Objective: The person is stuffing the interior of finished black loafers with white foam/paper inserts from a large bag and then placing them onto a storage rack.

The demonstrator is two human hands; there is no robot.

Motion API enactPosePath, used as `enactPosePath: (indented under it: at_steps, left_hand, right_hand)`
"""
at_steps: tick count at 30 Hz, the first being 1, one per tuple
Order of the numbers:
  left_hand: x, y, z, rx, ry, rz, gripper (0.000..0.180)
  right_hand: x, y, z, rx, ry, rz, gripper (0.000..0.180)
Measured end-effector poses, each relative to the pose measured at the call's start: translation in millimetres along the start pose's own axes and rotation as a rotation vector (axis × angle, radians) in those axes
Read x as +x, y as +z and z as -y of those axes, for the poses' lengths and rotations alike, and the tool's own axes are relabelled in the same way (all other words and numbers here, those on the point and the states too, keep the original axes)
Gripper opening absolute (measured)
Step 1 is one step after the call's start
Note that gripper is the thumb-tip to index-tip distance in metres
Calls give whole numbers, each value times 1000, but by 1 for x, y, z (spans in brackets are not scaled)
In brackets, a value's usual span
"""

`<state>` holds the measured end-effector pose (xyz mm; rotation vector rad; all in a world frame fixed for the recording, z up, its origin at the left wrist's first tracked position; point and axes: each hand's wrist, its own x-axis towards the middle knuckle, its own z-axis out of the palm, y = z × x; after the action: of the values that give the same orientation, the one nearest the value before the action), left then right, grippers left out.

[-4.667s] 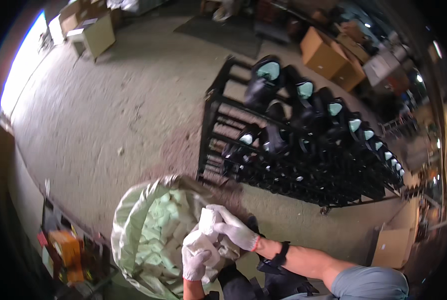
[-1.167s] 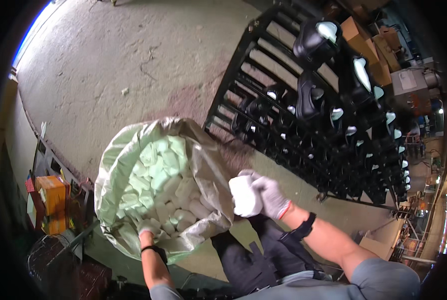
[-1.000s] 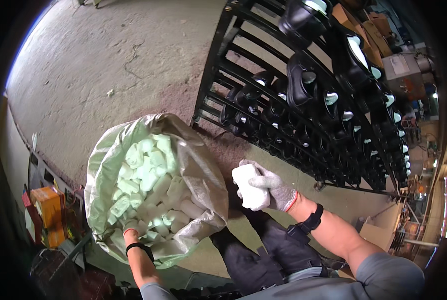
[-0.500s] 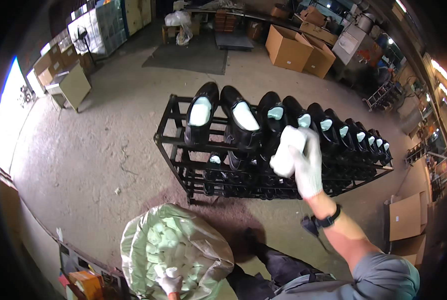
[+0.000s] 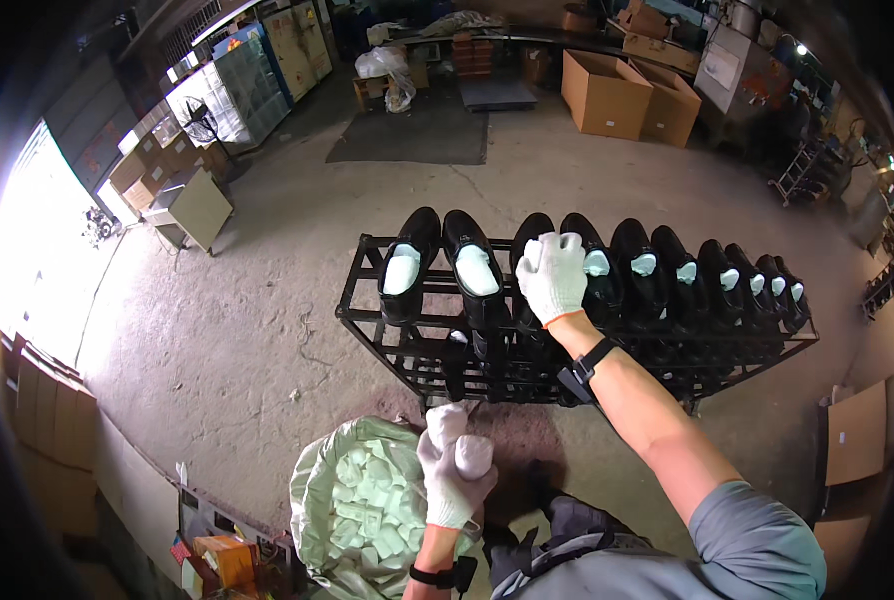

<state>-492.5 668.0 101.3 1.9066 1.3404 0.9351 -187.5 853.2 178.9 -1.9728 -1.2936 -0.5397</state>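
Observation:
Black slip-on shoes (image 5: pixel 403 275) stand in a row on top of a black metal rack (image 5: pixel 375 318). The two leftmost each have a large white wad of stuffing (image 5: pixel 475 270) filling the opening; others show smaller pale wads farther in. My right hand (image 5: pixel 555 280), in a white glove, is over the opening of the third shoe (image 5: pixel 532 227), fingers curled; what they grip is hidden. My left hand (image 5: pixel 452 496), also gloved, is closed around two rounded white wads (image 5: pixel 474 456) beside an open pale sack (image 5: pixel 312 475) of similar wads.
More black shoes fill the rack's lower shelves. Ahead on the concrete floor lie a dark mat (image 5: pixel 407 137) and open cardboard boxes (image 5: pixel 607 93). A small table (image 5: pixel 195 208) and a fan stand far left. An orange box (image 5: pixel 229 560) is near the lower left.
My right hand has moved left from above the rack to the third shoe, where its white wad no longer shows clearly. My left hand has risen out of the sack holding two wads.

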Motion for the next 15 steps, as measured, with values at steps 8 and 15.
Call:
enactPosePath:
  at_steps: [8,15]
  left_hand:
    - [41,7,-51,-45,49,9,62]
    - [59,13,-79,-416,-29,126,68]
  right_hand:
    - [-17,5,-25,-49,-50,214,21]
    - [-12,-1,-44,-78,-251,270,28]
